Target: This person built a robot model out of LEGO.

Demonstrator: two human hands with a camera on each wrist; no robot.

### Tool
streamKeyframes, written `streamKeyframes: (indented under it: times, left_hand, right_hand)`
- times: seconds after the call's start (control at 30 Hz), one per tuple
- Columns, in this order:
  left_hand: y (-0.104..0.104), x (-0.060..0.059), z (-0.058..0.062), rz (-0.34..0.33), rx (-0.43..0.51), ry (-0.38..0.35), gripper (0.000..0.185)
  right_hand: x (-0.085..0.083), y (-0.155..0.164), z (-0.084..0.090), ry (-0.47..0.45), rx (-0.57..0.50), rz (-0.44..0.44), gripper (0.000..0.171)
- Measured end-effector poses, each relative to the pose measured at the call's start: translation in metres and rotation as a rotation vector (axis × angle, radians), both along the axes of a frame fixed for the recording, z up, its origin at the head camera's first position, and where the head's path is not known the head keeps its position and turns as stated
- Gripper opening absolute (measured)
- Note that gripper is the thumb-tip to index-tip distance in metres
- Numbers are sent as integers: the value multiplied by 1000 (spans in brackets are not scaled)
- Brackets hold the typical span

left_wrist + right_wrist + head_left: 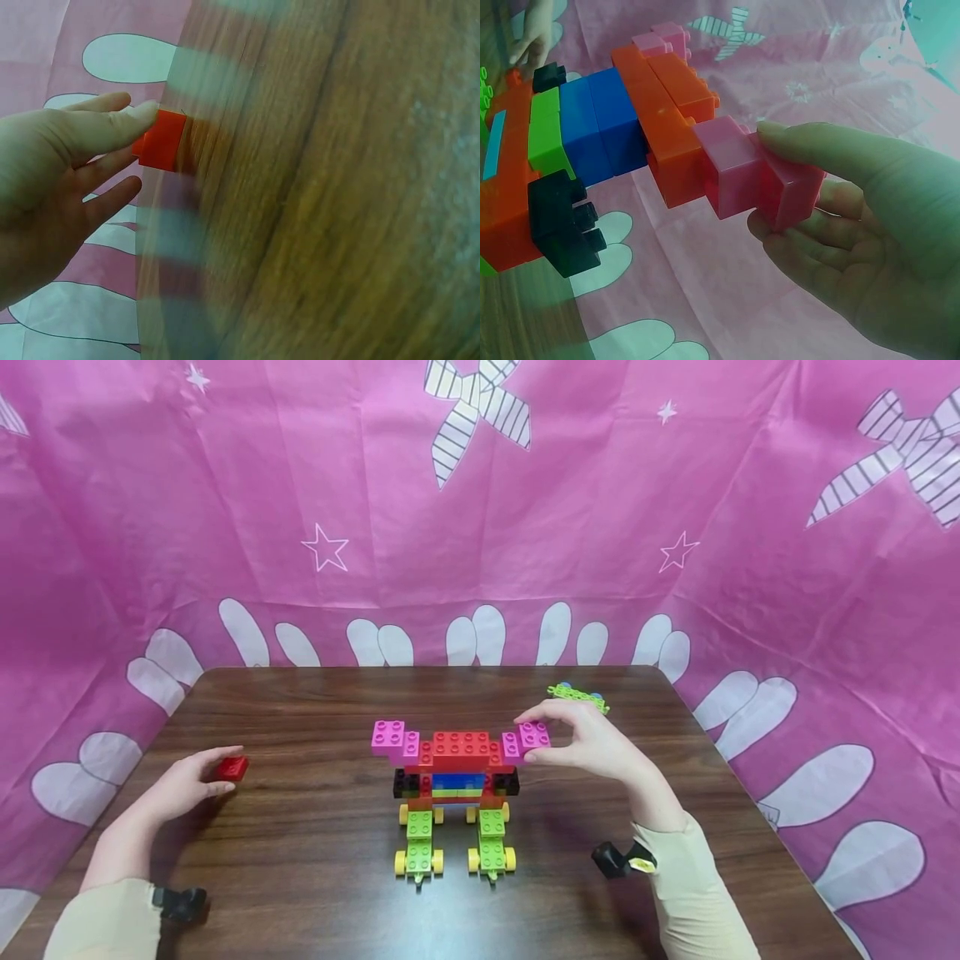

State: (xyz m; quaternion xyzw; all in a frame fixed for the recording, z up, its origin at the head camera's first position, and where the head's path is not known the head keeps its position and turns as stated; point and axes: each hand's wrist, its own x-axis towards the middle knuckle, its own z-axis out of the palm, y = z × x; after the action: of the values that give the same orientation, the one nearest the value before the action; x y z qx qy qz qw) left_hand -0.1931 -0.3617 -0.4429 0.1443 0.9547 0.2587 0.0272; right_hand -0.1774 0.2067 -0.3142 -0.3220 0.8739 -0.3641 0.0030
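Note:
A built brick figure point(461, 750) stands in the middle of the table on green wheeled bases point(491, 842) with yellow wheels. Its body stacks red, blue and green bricks, with black bricks at the sides and pink bricks stepping up at both top ends. At the outer right end, my right hand point(581, 739) pinches the pink brick point(791, 187) between thumb and fingers; that brick sits against another pink one. Over at the table's left side, my left hand point(180, 783) holds a small red brick point(233, 768) at its fingertips, the thumb point(112, 133) lying along its near edge.
Behind my right hand, a lime green wheeled base point(577, 696) with blue wheels lies near the far edge of the brown wooden table point(315, 710). A pink patterned cloth point(487, 543) hangs around the back and sides. Each wrist wears a black camera.

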Motion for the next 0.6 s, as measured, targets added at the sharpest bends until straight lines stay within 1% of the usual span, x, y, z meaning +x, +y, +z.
streamKeyframes:
  times: [0.13, 0.33, 0.6]
  left_hand:
    - [1, -2, -2, 8, -23, 31, 51]
    - [1, -6, -6, 30, -29, 8, 46]
    - [-3, -9, -13, 36, -43, 17, 47]
  right_hand:
    - [0, 0, 0, -10, -4, -4, 44]
    - [0, 0, 0, -2, -4, -5, 44]
    - [1, 0, 1, -23, -16, -2, 43]
